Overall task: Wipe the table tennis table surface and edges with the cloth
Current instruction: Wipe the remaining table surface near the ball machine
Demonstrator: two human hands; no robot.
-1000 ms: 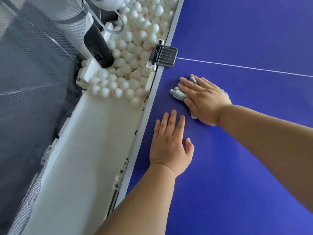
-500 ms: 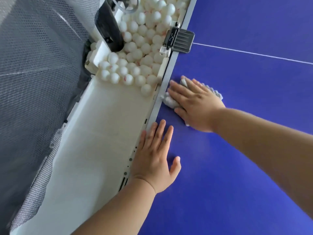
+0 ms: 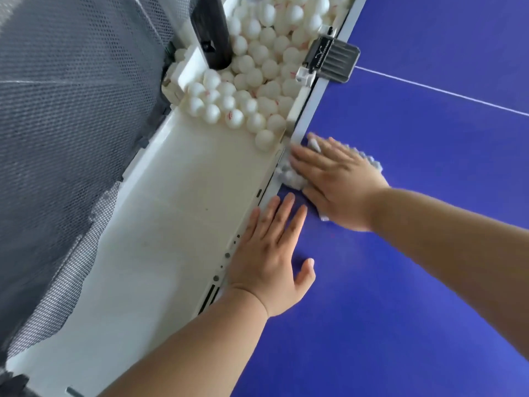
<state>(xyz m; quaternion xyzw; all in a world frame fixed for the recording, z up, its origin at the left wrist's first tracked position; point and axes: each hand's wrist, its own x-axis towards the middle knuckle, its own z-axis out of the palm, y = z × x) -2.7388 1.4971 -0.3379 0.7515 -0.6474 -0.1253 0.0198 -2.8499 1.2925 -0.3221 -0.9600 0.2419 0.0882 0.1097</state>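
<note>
A blue table tennis table (image 3: 415,282) fills the right side, with a white edge line (image 3: 312,116) along its left border. My right hand (image 3: 335,179) lies flat with straight fingers on a pale grey-white cloth (image 3: 289,176), pressing it against the table's left edge. Most of the cloth is hidden under the palm; bits show at the fingertips and by the wrist. My left hand (image 3: 269,256) rests flat on the table just below, its fingers straight and reaching over the white edge.
A white ball-collection tray (image 3: 160,239) runs along the table's left edge, with several white balls (image 3: 257,81) piled at its far end around a black tube (image 3: 211,32). A dark clamp (image 3: 329,60) grips the edge. Grey netting (image 3: 65,124) hangs at left.
My right hand has slid the cloth leftward from the blue surface onto the table's white edge. My left hand has also shifted left, so its fingers now overlap the edge.
</note>
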